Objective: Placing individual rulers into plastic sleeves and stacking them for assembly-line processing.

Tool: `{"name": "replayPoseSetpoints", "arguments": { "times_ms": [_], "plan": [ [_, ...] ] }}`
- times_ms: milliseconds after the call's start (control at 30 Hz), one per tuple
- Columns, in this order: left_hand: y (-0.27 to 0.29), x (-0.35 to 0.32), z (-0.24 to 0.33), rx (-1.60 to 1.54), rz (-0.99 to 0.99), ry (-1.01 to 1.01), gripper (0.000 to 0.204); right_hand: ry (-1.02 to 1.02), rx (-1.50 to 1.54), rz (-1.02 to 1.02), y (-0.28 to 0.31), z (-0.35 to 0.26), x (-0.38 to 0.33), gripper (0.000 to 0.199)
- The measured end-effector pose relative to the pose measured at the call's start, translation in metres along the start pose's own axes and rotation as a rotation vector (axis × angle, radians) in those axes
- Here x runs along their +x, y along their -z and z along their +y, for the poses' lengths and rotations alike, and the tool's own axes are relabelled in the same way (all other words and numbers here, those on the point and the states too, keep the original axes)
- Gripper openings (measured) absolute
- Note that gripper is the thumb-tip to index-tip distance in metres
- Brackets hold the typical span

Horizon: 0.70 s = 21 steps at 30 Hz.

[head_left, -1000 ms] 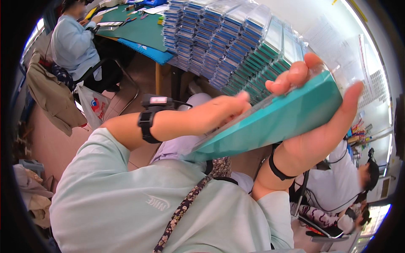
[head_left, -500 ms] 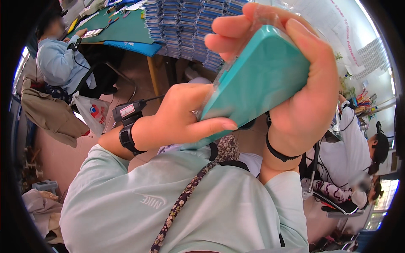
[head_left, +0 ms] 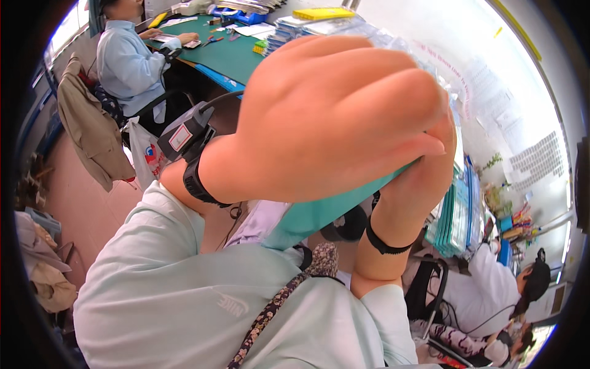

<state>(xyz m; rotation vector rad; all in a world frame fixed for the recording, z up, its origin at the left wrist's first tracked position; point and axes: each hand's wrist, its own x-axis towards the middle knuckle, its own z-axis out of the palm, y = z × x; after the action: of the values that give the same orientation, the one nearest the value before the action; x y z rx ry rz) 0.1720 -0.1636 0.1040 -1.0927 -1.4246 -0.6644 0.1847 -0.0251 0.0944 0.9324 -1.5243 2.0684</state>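
Left hand [head_left: 332,117] fills centre frame, fingers curled tight over teal box [head_left: 319,212], mostly hidden, peeking out at 6 o'clock of the fist. Right hand [head_left: 424,178] at 3 o'clock, clasping box's far end. Mid-handling, raised close to camera. Next move likely needs lowering with both grips kept firm.

The teal box [head_left: 319,212] is flat and thin, held up close to the camera and tilted, its lower corner pointing down-left. Only its lower part shows; the rest is hidden behind the left hand [head_left: 332,117].
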Motion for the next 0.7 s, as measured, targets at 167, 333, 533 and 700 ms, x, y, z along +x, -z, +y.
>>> {"name": "replayPoseSetpoints", "arguments": {
  "times_ms": [167,333,533,700],
  "plan": [
    [-0.002,0.024,-0.008,0.160,0.040,-0.110,0.024,0.209,-0.077,0.113,0.003,0.016,0.008,0.031],
    [0.002,0.034,-0.009,0.222,-0.013,-0.074,0.019,-0.025,0.327,0.056,0.004,-0.005,0.010,0.046],
    [0.000,0.038,-0.010,0.219,-0.021,-0.083,0.016,0.185,0.341,-0.026,0.004,-0.004,0.005,0.044],
    [-0.001,0.039,-0.009,0.217,-0.029,-0.091,0.013,0.229,-0.091,0.235,0.003,-0.004,-0.001,0.034]
  ]
}}
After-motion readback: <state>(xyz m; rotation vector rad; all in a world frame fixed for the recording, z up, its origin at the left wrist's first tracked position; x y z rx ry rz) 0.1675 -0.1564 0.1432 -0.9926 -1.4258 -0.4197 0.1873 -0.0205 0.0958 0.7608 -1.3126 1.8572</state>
